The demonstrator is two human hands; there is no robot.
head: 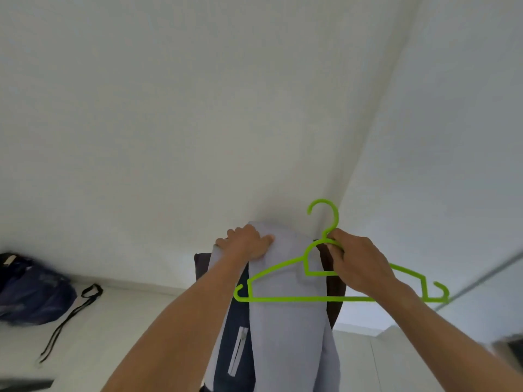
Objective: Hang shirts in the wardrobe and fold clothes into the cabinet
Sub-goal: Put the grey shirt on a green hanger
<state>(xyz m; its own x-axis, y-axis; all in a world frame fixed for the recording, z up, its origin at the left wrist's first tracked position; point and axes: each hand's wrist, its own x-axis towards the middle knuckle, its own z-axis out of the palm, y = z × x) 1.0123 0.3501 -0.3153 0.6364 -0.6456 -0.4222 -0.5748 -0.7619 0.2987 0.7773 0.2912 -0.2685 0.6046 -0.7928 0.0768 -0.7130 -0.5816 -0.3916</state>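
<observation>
A pale grey garment (285,321) hangs down in front of me, with a dark navy piece with a white zip (237,335) beside it and a brown piece behind. My left hand (246,243) grips the top of the pale grey garment, held high. My right hand (359,267) grips a bright green plastic hanger (277,278) at its neck, just under the hook. The hanger lies across the front of the garment, its hook pointing up. Neither the wardrobe rail nor the cabinet shows.
White ceiling and walls fill most of the view. At the left a dark blue bag (31,290) with a black strap (70,315) lies on a white surface. White panels (365,360) stand at the lower right.
</observation>
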